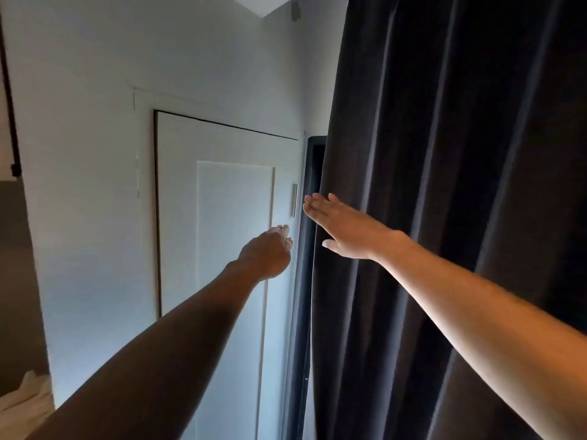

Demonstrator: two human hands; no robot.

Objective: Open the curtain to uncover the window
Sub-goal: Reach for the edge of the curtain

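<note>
A dark, heavy curtain (460, 185) hangs in deep folds over the right half of the view. A narrow strip of dark window frame (313, 173) shows along its left edge; the window itself is hidden behind the cloth. My right hand (343, 227) is flat with fingers stretched out, over the curtain's left edge, holding nothing. My left hand (268, 250) reaches forward just left of that edge, in front of the white door, fingers loosely curled and empty.
A white panelled door (222, 217) with a metal handle (294, 200) stands directly left of the curtain. White wall (79, 122) surrounds it. Pale fabric (25, 398) lies at the lower left.
</note>
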